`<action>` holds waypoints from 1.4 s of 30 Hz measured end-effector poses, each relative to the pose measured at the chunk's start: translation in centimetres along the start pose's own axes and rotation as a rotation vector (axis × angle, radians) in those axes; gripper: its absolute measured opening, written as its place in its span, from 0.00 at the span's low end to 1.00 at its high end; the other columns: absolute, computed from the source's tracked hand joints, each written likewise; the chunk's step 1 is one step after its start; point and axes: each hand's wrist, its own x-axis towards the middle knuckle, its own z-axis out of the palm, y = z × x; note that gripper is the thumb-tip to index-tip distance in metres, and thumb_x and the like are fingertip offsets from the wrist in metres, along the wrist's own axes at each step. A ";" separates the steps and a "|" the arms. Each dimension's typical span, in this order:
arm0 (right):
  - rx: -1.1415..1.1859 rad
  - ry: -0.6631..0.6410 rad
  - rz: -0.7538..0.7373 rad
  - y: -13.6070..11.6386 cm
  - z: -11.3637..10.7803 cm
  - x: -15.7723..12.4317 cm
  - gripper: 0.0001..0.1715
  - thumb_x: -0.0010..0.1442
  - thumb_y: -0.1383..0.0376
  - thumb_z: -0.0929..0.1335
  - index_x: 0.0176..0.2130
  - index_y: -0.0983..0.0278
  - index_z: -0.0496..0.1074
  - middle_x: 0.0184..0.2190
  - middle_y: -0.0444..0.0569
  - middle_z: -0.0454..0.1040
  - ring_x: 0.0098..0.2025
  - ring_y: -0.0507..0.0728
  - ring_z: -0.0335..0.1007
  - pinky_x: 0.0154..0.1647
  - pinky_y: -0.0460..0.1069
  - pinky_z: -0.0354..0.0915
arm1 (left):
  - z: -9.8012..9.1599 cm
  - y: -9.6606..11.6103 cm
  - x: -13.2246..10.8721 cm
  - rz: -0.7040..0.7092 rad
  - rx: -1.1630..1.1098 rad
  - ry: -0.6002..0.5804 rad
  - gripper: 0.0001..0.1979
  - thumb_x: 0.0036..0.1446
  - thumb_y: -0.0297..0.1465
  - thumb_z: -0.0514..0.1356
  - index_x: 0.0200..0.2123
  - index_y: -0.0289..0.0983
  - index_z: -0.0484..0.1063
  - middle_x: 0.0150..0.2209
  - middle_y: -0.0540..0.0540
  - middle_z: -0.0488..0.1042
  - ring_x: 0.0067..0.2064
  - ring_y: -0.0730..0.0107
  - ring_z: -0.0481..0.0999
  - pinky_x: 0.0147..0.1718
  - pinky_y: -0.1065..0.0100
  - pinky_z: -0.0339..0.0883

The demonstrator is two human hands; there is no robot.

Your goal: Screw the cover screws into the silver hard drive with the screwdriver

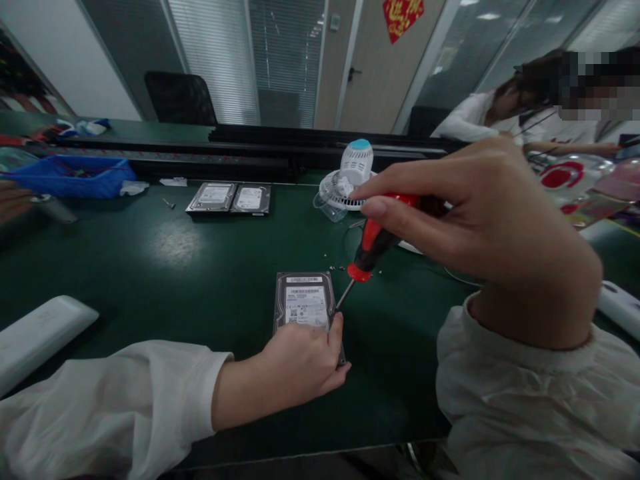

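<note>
A hard drive (pixel 306 293) lies label side up on the dark green table, near its front. My left hand (pixel 305 357) rests over the drive's near part, fingers closed around its right edge, hiding the lower label. My right hand (pixel 465 220) grips a red and black screwdriver (pixel 373 243) by its handle. The screwdriver leans down to the left, and its tip meets the drive's right edge just beyond my left index finger. Several small screws (pixel 341 269) are scattered on the table behind the drive.
Two more hard drives (pixel 213 197) lie side by side further back. A small white fan (pixel 356 170) stands behind the screwdriver. A blue bin (pixel 75 177) sits at the left, near another person's hand (pixel 13 200). At the left edge lies a white device (pixel 45 337). Other people sit back right.
</note>
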 end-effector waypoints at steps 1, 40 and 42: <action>0.009 -0.010 -0.008 0.1 0.0 0.0 0.23 0.72 0.56 0.62 0.39 0.66 0.80 0.20 0.43 0.68 0.22 0.50 0.59 0.30 0.51 0.54 | 0.0 0.0 0.0 0.003 0.003 0.003 0.35 0.67 0.47 0.60 0.60 0.19 0.74 0.28 0.38 0.81 0.25 0.60 0.80 0.19 0.63 0.66; -0.004 -0.049 0.014 -0.2 -0.3 -0.3 0.14 0.69 0.58 0.67 0.43 0.63 0.78 0.22 0.41 0.72 0.22 0.50 0.64 0.31 0.51 0.58 | 0.4 0.0 0.1 0.016 0.018 0.017 0.35 0.68 0.48 0.58 0.60 0.20 0.74 0.31 0.36 0.82 0.25 0.59 0.79 0.20 0.62 0.65; 0.013 -0.084 -0.001 -0.1 -0.3 -0.2 0.15 0.68 0.61 0.64 0.47 0.64 0.77 0.23 0.42 0.73 0.22 0.51 0.65 0.30 0.51 0.58 | 0.3 0.0 0.0 0.025 0.016 0.028 0.35 0.68 0.48 0.58 0.60 0.19 0.73 0.32 0.36 0.82 0.25 0.59 0.80 0.20 0.62 0.65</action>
